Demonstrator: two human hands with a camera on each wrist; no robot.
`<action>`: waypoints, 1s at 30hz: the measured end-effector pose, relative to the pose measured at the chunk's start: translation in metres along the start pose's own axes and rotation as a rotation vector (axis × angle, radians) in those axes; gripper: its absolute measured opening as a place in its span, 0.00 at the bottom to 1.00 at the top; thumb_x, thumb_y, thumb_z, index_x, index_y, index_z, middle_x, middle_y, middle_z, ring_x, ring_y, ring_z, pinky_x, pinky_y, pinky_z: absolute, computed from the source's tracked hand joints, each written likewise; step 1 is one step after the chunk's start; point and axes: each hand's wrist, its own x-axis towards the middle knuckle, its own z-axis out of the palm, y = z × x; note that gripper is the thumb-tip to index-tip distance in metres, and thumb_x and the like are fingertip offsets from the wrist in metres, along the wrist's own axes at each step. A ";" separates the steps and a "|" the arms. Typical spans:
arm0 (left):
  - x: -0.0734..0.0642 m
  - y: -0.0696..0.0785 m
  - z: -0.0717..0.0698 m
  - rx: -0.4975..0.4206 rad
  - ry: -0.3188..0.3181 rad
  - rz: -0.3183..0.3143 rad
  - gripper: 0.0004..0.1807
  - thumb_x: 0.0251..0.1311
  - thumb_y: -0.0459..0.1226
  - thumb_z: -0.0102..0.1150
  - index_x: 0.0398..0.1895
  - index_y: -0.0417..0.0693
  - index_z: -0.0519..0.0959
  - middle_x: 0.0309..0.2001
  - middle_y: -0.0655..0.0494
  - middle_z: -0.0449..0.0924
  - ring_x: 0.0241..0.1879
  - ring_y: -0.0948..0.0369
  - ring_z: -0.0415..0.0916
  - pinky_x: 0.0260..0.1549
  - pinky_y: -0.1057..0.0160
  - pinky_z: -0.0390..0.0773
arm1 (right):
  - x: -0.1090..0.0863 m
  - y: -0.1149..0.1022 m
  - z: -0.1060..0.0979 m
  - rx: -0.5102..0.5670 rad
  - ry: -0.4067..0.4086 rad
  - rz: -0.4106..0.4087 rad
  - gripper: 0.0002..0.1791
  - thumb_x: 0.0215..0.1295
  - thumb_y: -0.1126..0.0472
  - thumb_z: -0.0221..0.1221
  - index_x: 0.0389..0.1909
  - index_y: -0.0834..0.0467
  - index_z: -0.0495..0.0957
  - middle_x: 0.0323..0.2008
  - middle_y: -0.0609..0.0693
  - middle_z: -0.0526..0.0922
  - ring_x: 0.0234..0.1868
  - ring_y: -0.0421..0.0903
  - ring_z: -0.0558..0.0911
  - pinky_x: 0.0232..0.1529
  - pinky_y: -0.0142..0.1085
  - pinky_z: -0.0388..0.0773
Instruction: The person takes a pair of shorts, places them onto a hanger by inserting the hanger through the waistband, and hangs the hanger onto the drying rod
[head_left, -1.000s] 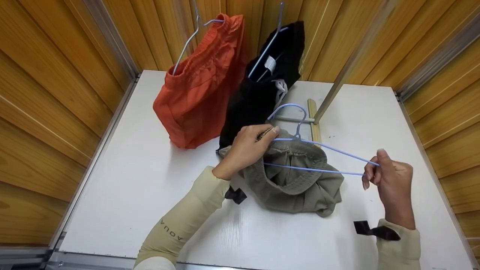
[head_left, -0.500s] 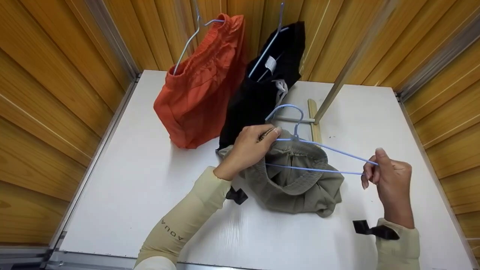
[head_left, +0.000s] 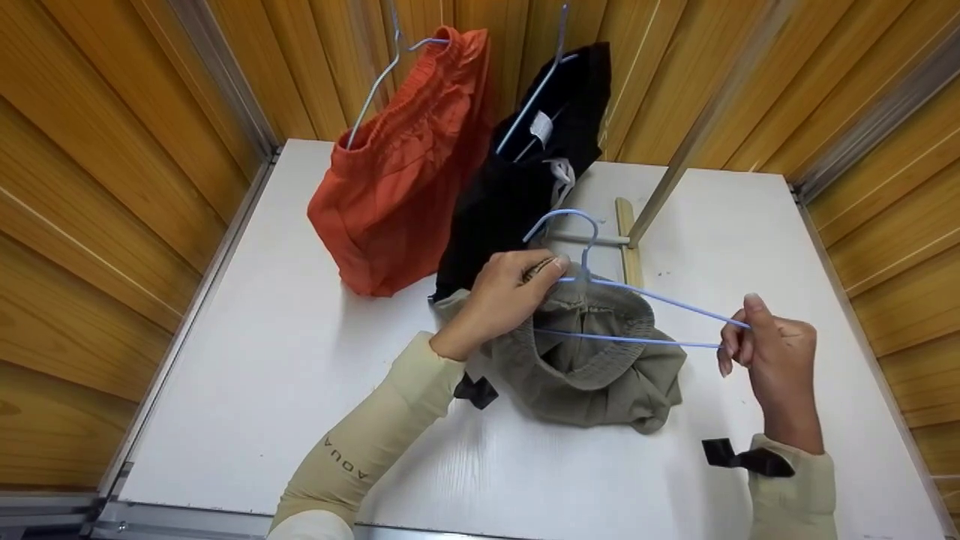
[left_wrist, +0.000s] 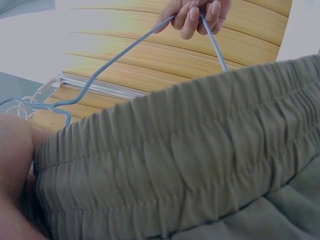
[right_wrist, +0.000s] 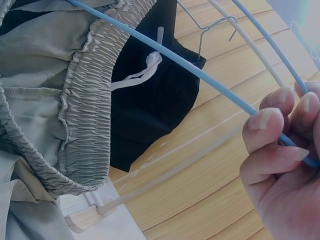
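Note:
Olive-green elastic-waist shorts hang with their waist opening facing up, in the middle of the head view. My left hand grips the left side of the waistband, with the thumb over its rim by the hanger wire. A blue wire hanger lies partly inside the waist opening; its left end is hidden by the shorts and the left hand. The hanger's hook stands up behind the waistband. At the hanger's right end, outside the shorts, my right hand holds the bent wire with curled fingers.
Orange shorts and a black garment hang on wire hangers behind, the black one close by the left hand. A wooden rack foot with an upright stands on the white table. Wood-panelled walls enclose three sides.
The right hand and the hanger have shifted slightly left, taking the hook with them, so a little more of the wire is inside the waistband. My left hand has moved only slightly right.

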 end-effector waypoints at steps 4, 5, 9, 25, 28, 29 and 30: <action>0.000 0.001 0.000 0.015 -0.004 0.010 0.14 0.69 0.47 0.51 0.29 0.53 0.80 0.20 0.64 0.64 0.25 0.67 0.63 0.29 0.70 0.64 | 0.000 0.001 0.001 -0.007 0.002 0.005 0.34 0.73 0.69 0.46 0.01 0.68 0.59 0.11 0.55 0.71 0.06 0.49 0.66 0.08 0.36 0.64; 0.000 0.001 0.000 0.020 -0.006 0.010 0.13 0.69 0.47 0.52 0.31 0.54 0.81 0.22 0.64 0.69 0.27 0.67 0.67 0.30 0.70 0.66 | 0.001 0.001 0.001 -0.007 -0.001 0.006 0.34 0.73 0.69 0.46 0.01 0.68 0.59 0.11 0.55 0.71 0.06 0.49 0.65 0.08 0.36 0.64; -0.001 0.003 -0.001 0.042 -0.019 0.014 0.10 0.65 0.46 0.55 0.38 0.57 0.84 0.36 0.66 0.83 0.36 0.68 0.75 0.39 0.68 0.74 | 0.001 0.001 0.002 0.010 -0.010 -0.001 0.34 0.73 0.69 0.46 0.01 0.69 0.59 0.11 0.55 0.70 0.06 0.49 0.65 0.08 0.37 0.63; -0.001 0.003 0.004 0.107 -0.010 0.052 0.18 0.65 0.55 0.54 0.24 0.55 0.78 0.21 0.66 0.68 0.25 0.67 0.66 0.26 0.69 0.64 | 0.001 0.000 0.012 0.025 -0.012 -0.068 0.24 0.71 0.73 0.46 0.11 0.72 0.64 0.15 0.55 0.74 0.07 0.46 0.68 0.06 0.33 0.54; -0.002 0.003 0.004 0.123 0.013 0.074 0.22 0.67 0.54 0.52 0.17 0.53 0.70 0.18 0.65 0.59 0.22 0.67 0.59 0.25 0.70 0.59 | 0.002 0.002 0.012 0.043 -0.018 -0.094 0.15 0.67 0.77 0.49 0.18 0.75 0.67 0.22 0.57 0.76 0.10 0.46 0.69 0.08 0.32 0.61; -0.002 0.002 0.004 0.123 0.019 0.078 0.23 0.67 0.53 0.52 0.16 0.54 0.67 0.18 0.64 0.57 0.21 0.67 0.58 0.25 0.69 0.58 | 0.003 0.003 0.012 0.061 -0.032 -0.106 0.11 0.65 0.79 0.50 0.21 0.77 0.68 0.24 0.58 0.76 0.10 0.46 0.70 0.09 0.32 0.63; -0.002 0.002 0.004 0.121 0.024 0.082 0.24 0.67 0.53 0.52 0.15 0.54 0.66 0.18 0.64 0.56 0.21 0.67 0.57 0.25 0.70 0.58 | 0.003 0.004 0.011 0.083 -0.050 -0.117 0.08 0.63 0.81 0.50 0.24 0.78 0.68 0.27 0.59 0.77 0.12 0.46 0.71 0.11 0.32 0.65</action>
